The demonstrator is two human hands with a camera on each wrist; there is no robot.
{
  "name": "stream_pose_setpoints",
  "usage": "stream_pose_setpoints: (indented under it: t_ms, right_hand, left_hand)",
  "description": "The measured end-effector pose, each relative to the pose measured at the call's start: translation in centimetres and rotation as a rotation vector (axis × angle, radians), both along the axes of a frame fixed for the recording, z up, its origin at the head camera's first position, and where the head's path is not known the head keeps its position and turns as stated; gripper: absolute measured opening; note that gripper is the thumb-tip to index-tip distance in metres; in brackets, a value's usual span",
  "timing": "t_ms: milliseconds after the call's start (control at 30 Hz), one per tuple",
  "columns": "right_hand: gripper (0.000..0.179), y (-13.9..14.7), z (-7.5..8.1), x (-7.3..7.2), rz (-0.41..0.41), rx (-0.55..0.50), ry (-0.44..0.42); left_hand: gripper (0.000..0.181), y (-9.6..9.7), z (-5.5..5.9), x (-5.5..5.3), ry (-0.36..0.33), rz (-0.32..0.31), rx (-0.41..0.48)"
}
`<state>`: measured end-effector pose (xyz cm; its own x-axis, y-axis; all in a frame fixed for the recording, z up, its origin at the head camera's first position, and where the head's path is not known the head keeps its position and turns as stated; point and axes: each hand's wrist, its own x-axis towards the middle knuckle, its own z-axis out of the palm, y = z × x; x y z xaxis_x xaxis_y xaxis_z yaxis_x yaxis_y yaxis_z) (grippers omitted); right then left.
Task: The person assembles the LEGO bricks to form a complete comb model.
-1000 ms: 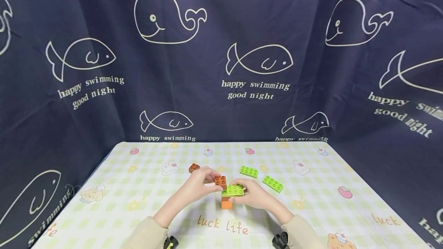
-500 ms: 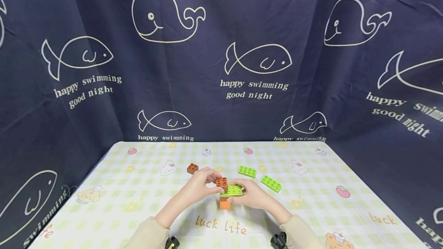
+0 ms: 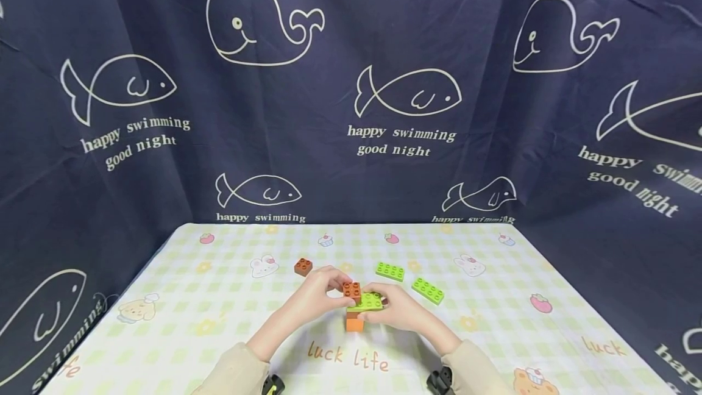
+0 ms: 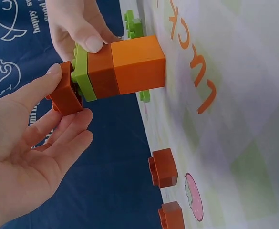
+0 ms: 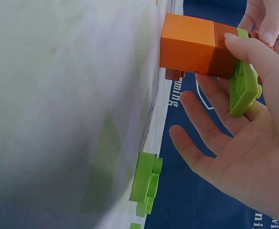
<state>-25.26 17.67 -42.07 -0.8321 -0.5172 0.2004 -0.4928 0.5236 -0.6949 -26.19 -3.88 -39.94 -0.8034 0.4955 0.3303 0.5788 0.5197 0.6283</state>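
My left hand (image 3: 320,291) pinches a small brown toy building brick (image 4: 67,91) between thumb and fingers. It sits right at the left end of a flat green brick (image 3: 370,302), slightly tilted against it in the left wrist view. Under the green brick come another brown brick (image 4: 102,71) and an orange block (image 3: 354,324), which stands on the table as the base. My right hand (image 3: 396,306) steadies this stack, its thumb on the lower brown brick and its fingers around the far side. The green brick's free end juts toward the right palm.
Two green bricks (image 3: 390,271) (image 3: 428,290) lie behind and right of the stack. One loose brown brick (image 3: 303,266) lies behind the left hand; a second loose brown brick (image 4: 164,168) shows in the left wrist view. A dark blue curtain (image 3: 307,108) hangs beyond the table's far edge.
The pinched brown brick has shifted a little to the right, over the left end of the green brick. The right hand has kept its grip on the stack. The head view has turned slightly.
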Motion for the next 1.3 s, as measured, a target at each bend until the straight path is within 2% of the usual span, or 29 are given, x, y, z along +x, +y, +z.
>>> stream_pose_setpoints:
  t_ms: [267,667,933,1167,1300]
  right_hand:
    - [0.038,0.03,-0.03,-0.02,-0.009,0.002,0.005]
    - [0.04,0.01,0.11,0.04,0.0,-0.006,0.0]
    - [0.038,0.22,-0.36,-0.17,0.031,-0.005,0.073]
    - [0.039,0.05,-0.31,-0.27,-0.007,0.012,0.009]
    - [0.041,0.05,-0.3,-0.34,-0.011,0.031,0.014]
  left_hand:
    - [0.028,0.17,-0.19,-0.15,0.033,-0.017,-0.004]
    - [0.029,0.34,-0.13,-0.09,0.023,-0.032,-0.008]
    - [0.03,0.4,-0.2,0.04,0.032,-0.046,-0.006]
    - [0.028,0.62,-0.22,-0.03,0.025,-0.051,-0.009]
    - [0.027,0.67,-0.31,-0.09,0.024,-0.056,-0.002]
